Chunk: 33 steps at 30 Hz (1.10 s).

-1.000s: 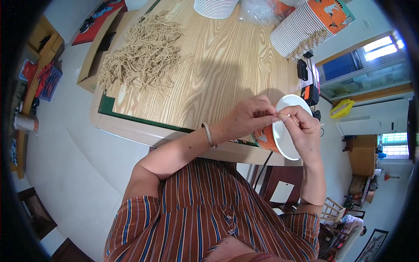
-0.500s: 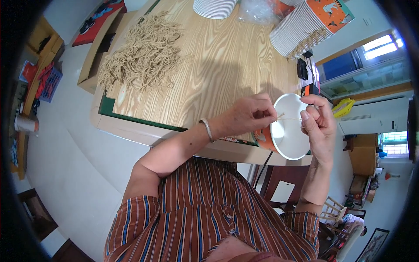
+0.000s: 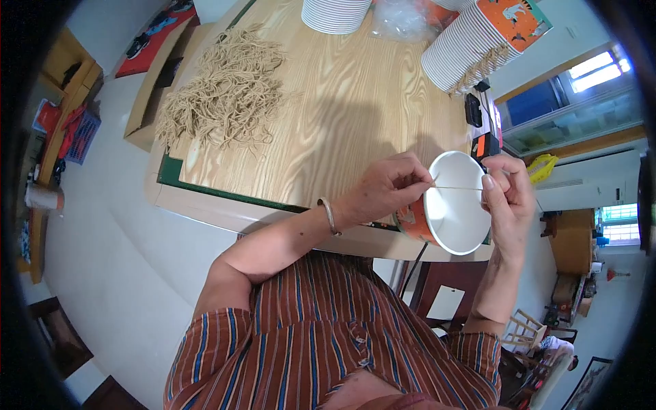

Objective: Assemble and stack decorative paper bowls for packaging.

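Observation:
A paper bucket, white inside and orange outside, lies on its side at the table's front edge with its mouth toward the right. A thin tan cord runs taut across that mouth between my hands. Left of the rim, my left hand pinches one end of the cord between thumb and fingertips. At the right side of the mouth, my right hand grips the other end, thumb against curled fingers. A knot, if any, is too small to make out.
A loose heap of tan cords lies at the table's left. Stacked paper buckets, with cords hanging on their side, lean at the far right, near another white stack and a clear plastic bag. A cardboard box stands left of the table.
My right hand has moved slightly right and away from my left hand. A longer stretch of cord now shows between them, while the left hand has stayed nearly in place.

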Each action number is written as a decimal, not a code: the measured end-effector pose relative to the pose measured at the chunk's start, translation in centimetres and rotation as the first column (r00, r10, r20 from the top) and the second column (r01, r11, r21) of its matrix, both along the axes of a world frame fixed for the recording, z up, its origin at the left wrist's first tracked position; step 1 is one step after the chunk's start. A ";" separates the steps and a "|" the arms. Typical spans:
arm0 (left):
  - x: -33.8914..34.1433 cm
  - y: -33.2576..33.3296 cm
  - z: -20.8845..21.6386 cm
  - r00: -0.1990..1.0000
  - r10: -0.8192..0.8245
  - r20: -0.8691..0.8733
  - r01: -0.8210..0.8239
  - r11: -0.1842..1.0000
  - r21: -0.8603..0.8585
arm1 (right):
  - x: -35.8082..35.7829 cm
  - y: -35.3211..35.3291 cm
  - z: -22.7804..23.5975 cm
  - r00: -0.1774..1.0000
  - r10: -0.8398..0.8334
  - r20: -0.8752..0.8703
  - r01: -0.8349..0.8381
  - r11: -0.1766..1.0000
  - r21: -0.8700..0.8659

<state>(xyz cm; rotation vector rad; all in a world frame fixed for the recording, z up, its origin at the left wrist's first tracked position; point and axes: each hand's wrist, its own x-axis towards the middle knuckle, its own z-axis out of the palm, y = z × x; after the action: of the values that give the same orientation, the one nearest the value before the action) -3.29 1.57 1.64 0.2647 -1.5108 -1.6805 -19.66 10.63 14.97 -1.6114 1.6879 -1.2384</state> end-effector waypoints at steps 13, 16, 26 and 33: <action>-0.1 1.0 -0.8 0.992 -0.074 -0.106 0.105 0.940 0.324 | 0.5 0.2 -0.2 0.999 0.021 0.038 -0.021 1.000 0.000; 0.1 1.3 -0.6 0.997 -0.054 -0.057 0.071 0.930 0.362 | 1.0 0.0 -0.2 0.995 0.000 0.095 0.002 1.000 -0.023; -0.5 1.1 -1.4 0.994 -0.088 -0.059 0.105 0.903 0.416 | 0.3 -0.4 -0.5 1.000 0.011 -0.019 -0.010 0.999 0.030; 1.0 -0.9 -3.0 0.787 0.471 0.398 -0.439 0.881 -0.176 | 0.3 -0.8 -0.2 0.992 0.035 -0.121 -0.027 0.997 0.067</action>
<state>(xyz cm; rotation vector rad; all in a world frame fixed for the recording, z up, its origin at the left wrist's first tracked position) -2.27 0.71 -1.36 0.9409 -1.6502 -1.2144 -19.34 9.87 14.80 -1.6983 1.7508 -1.0779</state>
